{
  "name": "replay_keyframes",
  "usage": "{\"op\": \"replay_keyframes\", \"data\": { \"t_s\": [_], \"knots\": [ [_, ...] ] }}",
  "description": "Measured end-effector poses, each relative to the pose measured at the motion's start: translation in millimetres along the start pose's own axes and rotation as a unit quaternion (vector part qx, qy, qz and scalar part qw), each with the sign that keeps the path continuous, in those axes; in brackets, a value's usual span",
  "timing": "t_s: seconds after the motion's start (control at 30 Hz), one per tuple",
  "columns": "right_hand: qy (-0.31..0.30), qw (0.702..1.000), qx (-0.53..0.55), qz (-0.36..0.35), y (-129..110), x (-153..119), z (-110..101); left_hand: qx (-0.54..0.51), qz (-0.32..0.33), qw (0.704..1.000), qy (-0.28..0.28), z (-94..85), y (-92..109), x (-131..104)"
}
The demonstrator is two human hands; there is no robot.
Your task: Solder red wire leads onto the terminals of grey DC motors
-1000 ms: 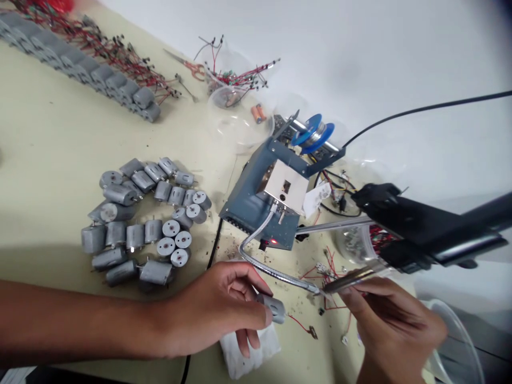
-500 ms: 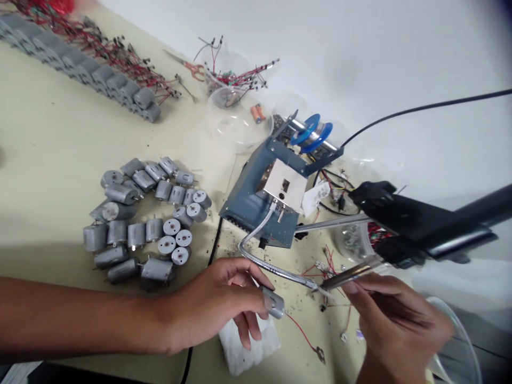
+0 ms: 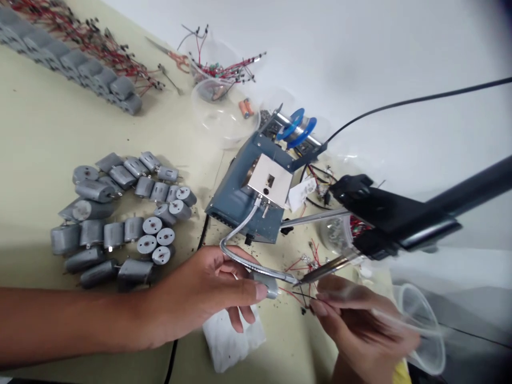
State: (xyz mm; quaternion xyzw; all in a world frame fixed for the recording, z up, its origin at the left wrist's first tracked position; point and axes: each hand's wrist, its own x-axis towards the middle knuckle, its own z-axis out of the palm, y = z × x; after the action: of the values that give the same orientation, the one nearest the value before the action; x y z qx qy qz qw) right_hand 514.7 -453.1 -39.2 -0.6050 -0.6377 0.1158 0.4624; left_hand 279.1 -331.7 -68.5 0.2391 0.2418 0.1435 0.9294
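Motor [image 3: 272, 288] gripped by left fingers [image 3: 250, 291], narrow gap to soldering iron [image 3: 326, 269], right fingers [image 3: 324, 313] pinching dark wire [image 3: 306, 295]

Left hand [image 3: 218, 290] and that silver tube [image 3: 254, 265] are covering a good chunk of the gray motor [image 3: 271, 287], so you only see part of it. Right hand [image 3: 360, 317] is kinda smeary, and whatever's on the thin dark wire [image 3: 303, 294] is too tiny to make out. Long motor row [image 3: 76, 61] runs off the left edge, and some yellow bit [image 3: 400, 373] gets chopped at the bottom.

Scissors [image 3: 173, 55], clear tub [image 3: 216, 120], orange cylinders [image 3: 244, 109] inside
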Motion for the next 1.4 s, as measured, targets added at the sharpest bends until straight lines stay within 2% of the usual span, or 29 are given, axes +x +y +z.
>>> {"op": "replay_keyframes", "data": {
  "t_s": [0.17, 0.33, 0.57, 1.4],
  "knots": [
    [-0.020, 1.000, 0.018, -0.002, -7, 9, 10, 0.017, 0.007, 1.000, -0.001, -2.0, 4, -2],
    [-0.031, 0.999, 0.035, -0.015, -9, 14, 13, 0.013, -0.015, 1.000, -0.011, -1.5, 10, -5],
    [-0.031, 0.999, 0.040, -0.011, -11, 14, 17, 0.010, -0.018, 1.000, 0.004, 0.9, 13, -6],
    [-0.050, 0.998, 0.025, -0.008, -14, 17, 16, -0.013, -0.024, 1.000, 0.010, 1.0, 9, -9]
  ]
}}
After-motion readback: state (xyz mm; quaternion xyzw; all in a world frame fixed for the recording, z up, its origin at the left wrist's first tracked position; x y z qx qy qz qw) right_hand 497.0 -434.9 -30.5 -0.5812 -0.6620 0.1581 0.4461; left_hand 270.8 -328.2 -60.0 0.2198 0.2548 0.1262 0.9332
